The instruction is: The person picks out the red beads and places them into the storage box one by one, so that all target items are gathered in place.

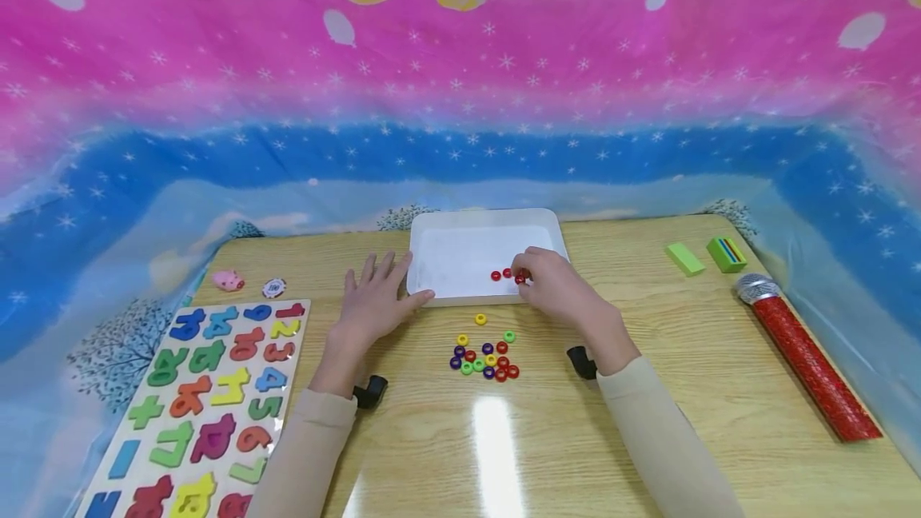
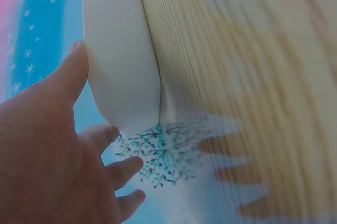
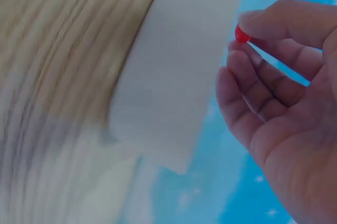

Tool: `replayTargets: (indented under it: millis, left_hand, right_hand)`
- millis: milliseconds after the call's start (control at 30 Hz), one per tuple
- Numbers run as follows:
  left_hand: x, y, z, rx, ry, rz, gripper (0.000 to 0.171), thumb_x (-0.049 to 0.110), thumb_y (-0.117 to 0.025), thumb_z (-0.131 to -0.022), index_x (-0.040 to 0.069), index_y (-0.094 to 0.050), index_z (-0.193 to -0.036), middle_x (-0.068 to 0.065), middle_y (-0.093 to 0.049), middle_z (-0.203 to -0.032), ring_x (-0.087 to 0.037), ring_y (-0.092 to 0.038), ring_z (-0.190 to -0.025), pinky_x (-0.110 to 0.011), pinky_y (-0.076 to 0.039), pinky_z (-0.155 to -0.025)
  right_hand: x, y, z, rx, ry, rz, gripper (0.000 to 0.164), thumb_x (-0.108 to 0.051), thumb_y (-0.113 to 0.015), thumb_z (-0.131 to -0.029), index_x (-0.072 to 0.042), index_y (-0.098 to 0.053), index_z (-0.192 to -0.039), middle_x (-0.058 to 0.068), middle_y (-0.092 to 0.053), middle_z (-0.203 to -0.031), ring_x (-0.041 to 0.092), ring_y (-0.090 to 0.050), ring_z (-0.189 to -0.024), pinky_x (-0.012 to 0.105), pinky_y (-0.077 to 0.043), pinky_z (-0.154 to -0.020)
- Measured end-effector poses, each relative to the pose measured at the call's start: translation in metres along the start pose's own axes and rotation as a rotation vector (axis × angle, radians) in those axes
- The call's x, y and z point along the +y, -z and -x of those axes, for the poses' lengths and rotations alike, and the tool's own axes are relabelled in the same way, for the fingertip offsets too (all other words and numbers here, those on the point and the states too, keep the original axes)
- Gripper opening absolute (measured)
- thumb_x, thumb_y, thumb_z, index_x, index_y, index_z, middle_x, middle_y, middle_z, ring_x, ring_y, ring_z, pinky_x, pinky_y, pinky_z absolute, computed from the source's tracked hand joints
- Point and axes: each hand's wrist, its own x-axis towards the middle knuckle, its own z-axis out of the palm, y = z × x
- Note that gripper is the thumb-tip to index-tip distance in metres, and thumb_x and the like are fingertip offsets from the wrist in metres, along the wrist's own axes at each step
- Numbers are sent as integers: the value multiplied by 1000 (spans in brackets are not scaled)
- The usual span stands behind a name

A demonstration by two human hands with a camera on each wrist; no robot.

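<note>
A white tray (image 1: 475, 250) lies at the back of the table. Over its front right corner, my right hand (image 1: 556, 282) pinches a red ring bead (image 3: 241, 34) between thumb and fingertip. Just left of those fingers, a couple of other red ring beads (image 1: 496, 276) lie in the tray. My left hand (image 1: 372, 302) is spread at the tray's left side, its thumb touching the front left rim and its other fingers straight. In front of the tray is a loose group of ring beads (image 1: 491, 360) in yellow, green, purple and red.
On the left lie a number puzzle board (image 1: 209, 398), a pink pig figure (image 1: 228, 280) and a poker chip (image 1: 274, 288). To the right are a light green block (image 1: 685, 259), a green box with coloured strips (image 1: 727, 255) and a red glittery microphone (image 1: 809, 358). A patterned cloth (image 1: 460, 102) hangs behind.
</note>
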Motion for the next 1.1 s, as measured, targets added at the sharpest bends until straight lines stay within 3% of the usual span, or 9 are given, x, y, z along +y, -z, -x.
replayTargets:
  millis: [333, 667, 1100]
  left_hand:
    - [-1, 0, 0, -16, -7, 9, 85, 75, -35, -82, 32, -8, -150, -7, -11, -158, -36, -1, -145, -65, 0, -111]
    - [-1, -1, -1, -11, -6, 19, 85, 76, -35, -81, 32, -8, -150, -6, -12, -158, -36, -2, -145, -66, -1, -111]
    - [-1, 0, 0, -2, -4, 28, 84, 75, -37, -82, 33, -9, -149, -7, -13, -157, -36, -4, -145, -65, -3, -111]
  right_hand:
    - [25, -9, -19, -15, -117, -4, 16, -2, -57, -82, -7, -67, -93, 8, -62, -91, 23, -55, -83, 35, -49, -75]
    - [27, -15, -25, -42, -188, 9, 18, 3, -51, -80, -6, -65, -88, 9, -63, -88, 23, -53, -77, 32, -46, -68]
    - [22, -11, -22, -38, -190, 7, 26, -1, -52, -81, -4, -67, -102, 12, -63, -99, 25, -56, -87, 38, -50, -77]
